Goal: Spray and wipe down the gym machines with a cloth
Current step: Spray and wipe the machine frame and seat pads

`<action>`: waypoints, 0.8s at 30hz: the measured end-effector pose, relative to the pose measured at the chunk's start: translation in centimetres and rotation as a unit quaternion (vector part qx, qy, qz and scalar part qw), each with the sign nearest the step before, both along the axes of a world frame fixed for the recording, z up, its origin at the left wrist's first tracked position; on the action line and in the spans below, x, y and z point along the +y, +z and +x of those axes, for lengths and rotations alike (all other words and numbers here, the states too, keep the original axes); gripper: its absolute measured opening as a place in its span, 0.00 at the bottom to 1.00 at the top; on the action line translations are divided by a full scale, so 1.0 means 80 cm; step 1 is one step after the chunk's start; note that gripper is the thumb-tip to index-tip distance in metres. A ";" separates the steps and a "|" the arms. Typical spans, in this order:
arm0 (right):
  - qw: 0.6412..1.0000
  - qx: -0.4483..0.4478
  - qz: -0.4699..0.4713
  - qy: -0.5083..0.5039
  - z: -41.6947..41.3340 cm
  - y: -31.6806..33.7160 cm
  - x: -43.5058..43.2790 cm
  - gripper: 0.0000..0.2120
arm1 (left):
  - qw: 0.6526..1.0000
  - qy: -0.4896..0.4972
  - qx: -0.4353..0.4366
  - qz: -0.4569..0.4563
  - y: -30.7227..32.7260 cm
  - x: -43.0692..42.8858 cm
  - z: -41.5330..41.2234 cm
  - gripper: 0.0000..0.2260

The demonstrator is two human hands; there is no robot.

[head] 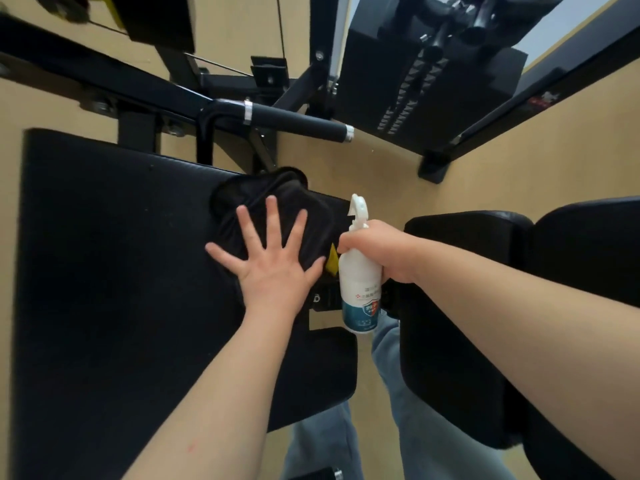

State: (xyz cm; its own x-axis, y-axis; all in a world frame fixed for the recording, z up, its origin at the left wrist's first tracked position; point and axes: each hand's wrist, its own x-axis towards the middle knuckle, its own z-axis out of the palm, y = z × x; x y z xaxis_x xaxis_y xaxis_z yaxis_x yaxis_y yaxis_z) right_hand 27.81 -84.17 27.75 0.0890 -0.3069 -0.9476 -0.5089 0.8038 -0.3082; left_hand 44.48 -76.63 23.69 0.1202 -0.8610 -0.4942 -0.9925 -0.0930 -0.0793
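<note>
Nearest, at the bottom edge, we log blue jeans (415, 427) standing between two black pads; both bare forearms reach forward from there

Left hand (266, 261): flat, palm down, fingers straight and spread wide apart, pressing on the cloth (287, 202). The cloth is black and bunched, and lies at the right side of the big pad (104, 271), with its far corner just past the pad's upper edge. The little finger lies off the cloth, over the pad

Right hand (377, 251): fingers wrapped tight round the neck of a white bottle (360, 299), held upright just beside the cloth, spray head on top. We cannot tell whether a finger sits on the trigger. A yellow tab (333, 261) shows between the left thumb and the bottle

Under the right forearm we note a second padded seat (450, 341), apart from the big pad

Farther off: a black foam handle (298, 121) with silver rings, running across beyond the cloth. Behind it are black frame tubes and the weight stack (408, 98), all on a tan floor (381, 168)
</note>
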 end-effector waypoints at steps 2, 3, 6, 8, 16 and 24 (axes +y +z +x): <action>0.999 0.004 -0.032 0.002 0.010 -0.002 0.004 0.17 | 1.000 0.019 -0.013 0.011 0.009 0.024 0.017 0.39; 0.999 0.004 -0.051 -0.012 0.015 -0.004 0.006 0.18 | 0.999 0.026 -0.020 0.013 0.010 0.031 0.022 0.39; 0.991 -0.025 -0.104 -0.085 0.020 -0.009 0.009 0.20 | 0.998 0.045 -0.031 0.003 0.008 0.034 0.024 0.39; 0.982 -0.048 -0.137 -0.123 0.022 -0.011 0.013 0.15 | 0.998 0.051 -0.032 -0.006 0.005 0.026 0.018 0.39; 0.962 -0.007 -0.265 -0.061 0.021 -0.020 0.017 0.14 | 0.997 -0.028 -0.023 -0.062 -0.011 -0.073 0.009 0.33; 0.971 -0.059 -0.224 -0.051 0.000 0.001 0.001 0.09 | 0.995 -0.081 0.015 -0.059 -0.014 -0.053 -0.014 0.26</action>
State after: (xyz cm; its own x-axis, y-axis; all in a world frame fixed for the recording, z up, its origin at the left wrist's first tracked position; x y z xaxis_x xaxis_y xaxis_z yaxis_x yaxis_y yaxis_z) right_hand 27.79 -84.06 27.85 0.1368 -0.6991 -0.7018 -0.3734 0.6199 -0.6902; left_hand 43.34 -80.84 22.59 -0.0388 -0.9203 -0.3892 -0.9970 0.0617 -0.0465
